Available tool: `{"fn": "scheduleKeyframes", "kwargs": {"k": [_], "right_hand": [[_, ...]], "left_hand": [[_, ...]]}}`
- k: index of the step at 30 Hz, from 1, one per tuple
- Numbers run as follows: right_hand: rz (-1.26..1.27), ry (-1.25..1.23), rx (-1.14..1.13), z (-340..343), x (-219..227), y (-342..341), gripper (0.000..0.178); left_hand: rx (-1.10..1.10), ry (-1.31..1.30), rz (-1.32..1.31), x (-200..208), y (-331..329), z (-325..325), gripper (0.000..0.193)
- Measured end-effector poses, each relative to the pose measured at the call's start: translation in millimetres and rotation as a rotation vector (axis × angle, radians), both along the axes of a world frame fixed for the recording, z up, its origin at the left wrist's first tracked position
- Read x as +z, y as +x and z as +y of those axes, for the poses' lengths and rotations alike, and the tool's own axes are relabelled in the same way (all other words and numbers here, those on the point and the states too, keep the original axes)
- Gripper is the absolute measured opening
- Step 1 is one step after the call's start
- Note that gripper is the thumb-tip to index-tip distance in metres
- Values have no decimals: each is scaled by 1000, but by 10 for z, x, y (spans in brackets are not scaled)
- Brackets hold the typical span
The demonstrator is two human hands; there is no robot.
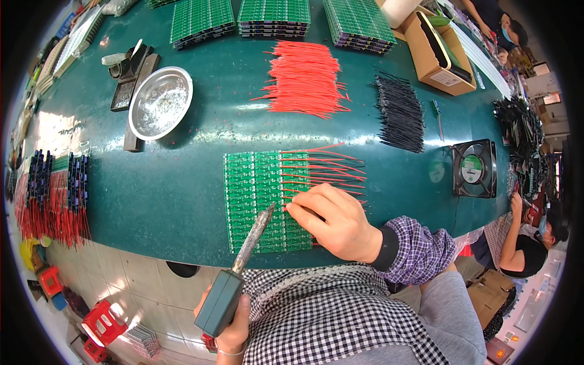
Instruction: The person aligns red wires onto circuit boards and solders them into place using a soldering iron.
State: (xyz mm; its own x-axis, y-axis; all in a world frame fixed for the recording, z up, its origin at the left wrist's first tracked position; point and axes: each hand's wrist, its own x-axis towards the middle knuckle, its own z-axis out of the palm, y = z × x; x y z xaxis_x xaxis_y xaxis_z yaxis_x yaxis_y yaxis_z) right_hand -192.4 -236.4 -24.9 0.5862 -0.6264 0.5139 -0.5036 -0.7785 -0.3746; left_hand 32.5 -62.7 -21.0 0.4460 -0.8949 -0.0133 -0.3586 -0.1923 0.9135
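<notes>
A green panel of small circuit boards [252, 201] lies flat near the table's front edge. Thin red wires [331, 167] run from its upper rows out to the right. My right hand [344, 225], in a purple checked sleeve, is pinched on a red wire at the panel's right part; the fingers mostly cover that wire. My left hand [236, 328] is wrapped round the green block-shaped handle of a soldering iron [220, 302]. The iron's metal shaft slants up to the right, its tip at the panel just left of my right fingertips. Whether the tip touches is unclear.
Red wires [306, 79] and black wires [399, 112] lie piled behind the panel. A metal bowl [135, 115] stands left, a small fan [474, 169] right. Stacked green panels [274, 15] and a cardboard box [447, 79] line the back. A co-worker [517, 249] sits right.
</notes>
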Motion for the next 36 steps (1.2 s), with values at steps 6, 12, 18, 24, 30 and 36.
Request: {"fn": "scheduleKeyframes", "kwargs": {"k": [6, 12, 18, 24, 30, 36], "right_hand": [[-69, -12, 12, 49, 11, -7, 31], [-23, 3, 28, 48, -13, -16, 31], [-15, 6, 29, 49, 0, -7, 30], [-10, -4, 23, 52, -8, -2, 28], [-9, -14, 15, 58, -15, 5, 27], [-6, -22, 13, 64, -20, 4, 28]], "left_hand": [[5, -7, -12, -31, 19, 40, 24], [-16, 25, 14, -3, 15, 32, 21], [-23, 16, 18, -35, 11, 39, 20], [-65, 69, 14, -22, 34, 53, 21], [-103, -5, -56, -47, 61, 88, 20], [16, 12, 91, -25, 42, 127, 21]]}}
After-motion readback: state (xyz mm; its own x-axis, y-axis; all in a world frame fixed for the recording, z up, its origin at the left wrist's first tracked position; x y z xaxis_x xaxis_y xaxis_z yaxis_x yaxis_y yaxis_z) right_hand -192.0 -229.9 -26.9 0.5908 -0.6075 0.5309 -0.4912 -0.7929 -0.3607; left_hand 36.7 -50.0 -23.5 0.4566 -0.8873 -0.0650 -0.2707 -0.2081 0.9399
